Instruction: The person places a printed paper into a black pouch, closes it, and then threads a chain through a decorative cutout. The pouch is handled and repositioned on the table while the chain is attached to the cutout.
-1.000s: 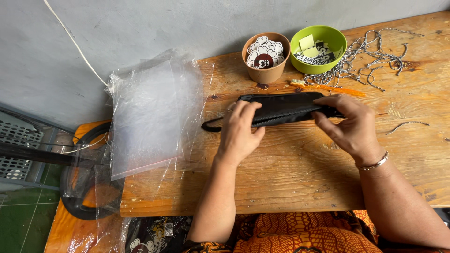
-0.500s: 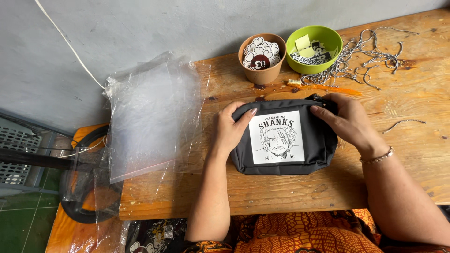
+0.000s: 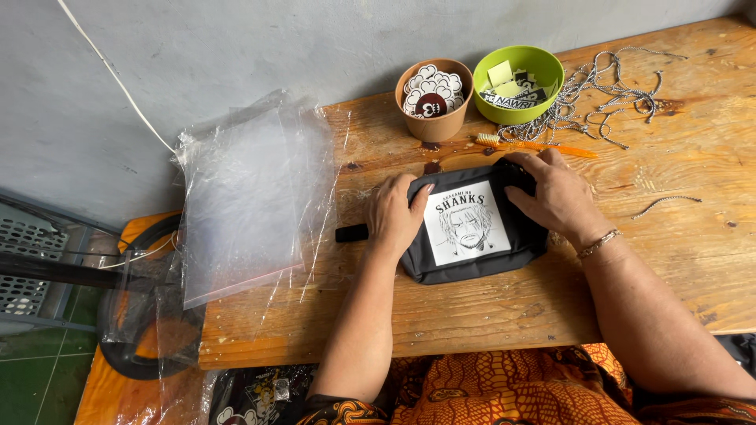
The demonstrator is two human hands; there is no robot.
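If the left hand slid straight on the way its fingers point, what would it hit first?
Probably the brown cup of stickers: the left hand lies on the black pouch, fingers pointing up the table towards it, though the exact line is uncertain.

- Both hands, left hand [image 3: 396, 214] and right hand [image 3: 553, 193], press flat on black pouch [image 3: 471, 236].
- Pouch lies on wooden table [image 3: 669, 260], near clear plastic bags [image 3: 244, 197].

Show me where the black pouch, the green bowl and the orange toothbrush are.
black pouch [image 3: 472, 267], head view, lower front edge.
green bowl [image 3: 516, 109], head view, front outer wall.
orange toothbrush [image 3: 551, 147], head view, middle of handle.
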